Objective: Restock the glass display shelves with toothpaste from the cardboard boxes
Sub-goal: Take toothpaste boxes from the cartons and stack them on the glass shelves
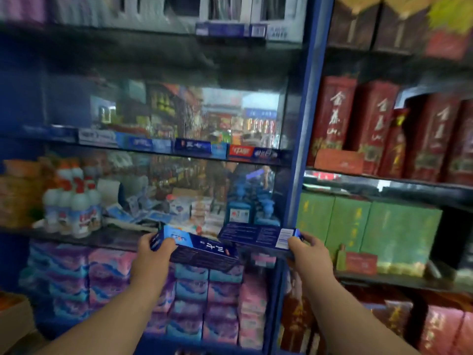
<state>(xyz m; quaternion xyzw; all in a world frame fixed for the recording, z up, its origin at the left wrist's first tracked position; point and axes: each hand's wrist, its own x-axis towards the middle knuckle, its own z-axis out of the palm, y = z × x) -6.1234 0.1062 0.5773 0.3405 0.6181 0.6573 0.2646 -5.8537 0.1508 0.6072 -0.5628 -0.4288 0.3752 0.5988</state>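
Both forearms reach up from the near edge. Left hand (153, 248) curls its fingers over the left end of a rectangular cardboard toothpaste box (204, 249), glossy blue with white lettering, tilted down to the right. Right hand (305, 248) pinches the right end of a second toothpaste box (253, 235), dark blue with a pale printed panel, held nearly level. Blur hides whether the two boxes touch. Behind them, soft plastic packs (128, 278) in pink, purple and blue are stacked low. Farther in stand white bottles (74, 211) with red caps and blue bottles (240, 211). Above, a row of toothpaste cartons (179, 146) lines the glass shelf (285, 160). Right of the blue post (299, 149), red boxes (371, 129) stand over green boxes (371, 226)
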